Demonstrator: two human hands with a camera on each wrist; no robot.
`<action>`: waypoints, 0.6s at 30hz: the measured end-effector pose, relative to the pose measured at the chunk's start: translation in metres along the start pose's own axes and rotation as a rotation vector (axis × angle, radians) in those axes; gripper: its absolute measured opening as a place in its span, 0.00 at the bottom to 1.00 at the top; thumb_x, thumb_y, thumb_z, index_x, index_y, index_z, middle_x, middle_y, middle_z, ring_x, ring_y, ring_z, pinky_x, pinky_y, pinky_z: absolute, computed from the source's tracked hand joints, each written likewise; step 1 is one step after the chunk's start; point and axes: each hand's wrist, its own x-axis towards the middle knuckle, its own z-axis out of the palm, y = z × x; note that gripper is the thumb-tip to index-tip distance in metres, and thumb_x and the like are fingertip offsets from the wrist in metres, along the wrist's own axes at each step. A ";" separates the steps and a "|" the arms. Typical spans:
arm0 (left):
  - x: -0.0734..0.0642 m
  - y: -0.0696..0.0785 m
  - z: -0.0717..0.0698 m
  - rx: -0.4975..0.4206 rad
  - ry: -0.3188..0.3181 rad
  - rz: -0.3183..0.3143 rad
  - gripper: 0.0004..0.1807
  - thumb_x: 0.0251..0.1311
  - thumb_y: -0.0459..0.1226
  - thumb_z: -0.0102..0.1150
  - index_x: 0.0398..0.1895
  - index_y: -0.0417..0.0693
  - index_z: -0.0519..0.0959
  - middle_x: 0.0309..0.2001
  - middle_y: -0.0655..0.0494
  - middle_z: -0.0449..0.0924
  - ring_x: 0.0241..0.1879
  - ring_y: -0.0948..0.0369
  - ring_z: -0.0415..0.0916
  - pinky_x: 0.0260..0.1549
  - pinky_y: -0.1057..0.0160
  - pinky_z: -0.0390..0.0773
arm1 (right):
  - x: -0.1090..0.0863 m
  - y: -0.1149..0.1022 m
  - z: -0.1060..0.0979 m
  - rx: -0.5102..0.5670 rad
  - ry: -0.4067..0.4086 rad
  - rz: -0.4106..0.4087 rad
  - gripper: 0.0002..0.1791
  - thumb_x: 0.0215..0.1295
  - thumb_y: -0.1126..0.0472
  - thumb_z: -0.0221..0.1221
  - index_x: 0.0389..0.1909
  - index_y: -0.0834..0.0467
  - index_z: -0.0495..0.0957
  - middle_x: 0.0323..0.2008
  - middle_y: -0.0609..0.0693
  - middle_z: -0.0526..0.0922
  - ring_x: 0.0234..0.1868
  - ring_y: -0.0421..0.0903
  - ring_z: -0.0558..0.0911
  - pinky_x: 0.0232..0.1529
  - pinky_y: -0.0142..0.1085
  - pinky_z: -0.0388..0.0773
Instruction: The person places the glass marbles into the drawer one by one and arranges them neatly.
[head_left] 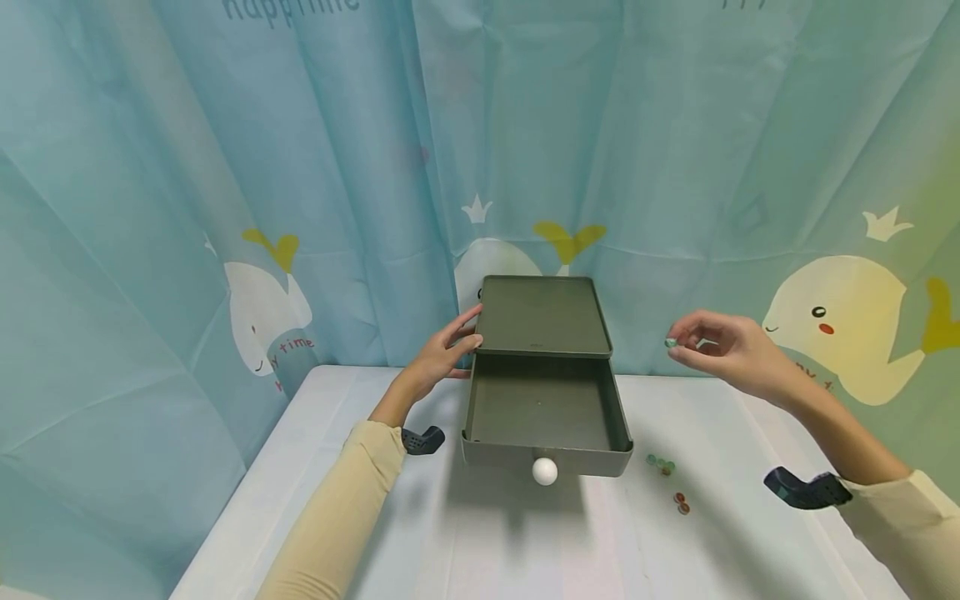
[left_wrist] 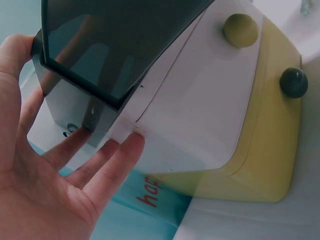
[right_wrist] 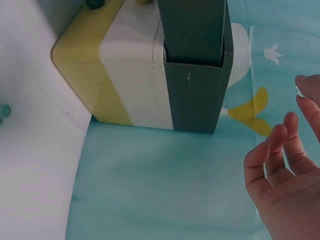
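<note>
A stacked drawer unit [left_wrist: 200, 95] has a dark green top tier, a white middle tier and a yellow bottom tier. Its dark green top drawer [head_left: 542, 404] is pulled out toward me, with a white knob [head_left: 545, 472] on the front. My left hand [head_left: 442, 357] rests against the unit's left side, thumb by the top tier's edge and fingers spread along the wall. To the right of the unit, my right hand [head_left: 720, 346] is raised above the table, pinching a small green bead-like piece [head_left: 671, 342] between thumb and index finger. The other fingers curve loosely.
Several small green pieces [head_left: 660, 464] lie on the white table [head_left: 645, 550] right of the drawer. Closer to me are a few reddish-brown pieces [head_left: 681, 503]. A blue-green curtain [head_left: 360, 167] printed with whales hangs directly behind the table and unit.
</note>
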 end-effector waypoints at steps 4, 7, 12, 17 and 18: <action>0.000 0.000 0.000 -0.002 -0.001 0.003 0.33 0.76 0.49 0.54 0.80 0.77 0.57 0.80 0.50 0.52 0.75 0.49 0.60 0.58 0.39 0.77 | 0.005 -0.004 0.001 -0.005 -0.019 -0.015 0.08 0.65 0.71 0.68 0.41 0.57 0.83 0.39 0.50 0.83 0.36 0.42 0.81 0.36 0.28 0.79; 0.000 0.000 0.000 -0.001 -0.001 0.003 0.33 0.76 0.49 0.54 0.80 0.77 0.58 0.79 0.50 0.53 0.75 0.50 0.60 0.58 0.39 0.77 | 0.009 -0.008 0.002 -0.001 -0.055 -0.040 0.08 0.65 0.71 0.67 0.42 0.58 0.83 0.39 0.50 0.83 0.37 0.42 0.81 0.36 0.29 0.79; -0.001 0.000 0.000 -0.004 -0.001 0.005 0.33 0.76 0.50 0.55 0.80 0.78 0.58 0.80 0.51 0.53 0.74 0.49 0.61 0.57 0.39 0.78 | 0.018 -0.016 0.006 -0.002 -0.102 -0.079 0.10 0.64 0.71 0.68 0.43 0.56 0.83 0.36 0.50 0.82 0.35 0.42 0.80 0.33 0.30 0.77; -0.001 0.001 0.000 -0.010 -0.005 0.009 0.33 0.76 0.50 0.54 0.80 0.77 0.58 0.80 0.50 0.53 0.74 0.49 0.61 0.57 0.39 0.78 | 0.028 -0.025 0.012 -0.001 -0.150 -0.096 0.11 0.63 0.70 0.69 0.42 0.54 0.84 0.35 0.50 0.83 0.34 0.43 0.80 0.34 0.30 0.77; -0.001 0.001 0.000 -0.010 -0.008 0.011 0.33 0.76 0.50 0.54 0.80 0.77 0.57 0.80 0.50 0.53 0.74 0.49 0.62 0.57 0.39 0.77 | 0.030 -0.026 0.013 0.003 -0.166 -0.105 0.11 0.63 0.70 0.69 0.43 0.54 0.84 0.35 0.50 0.83 0.34 0.43 0.80 0.34 0.31 0.77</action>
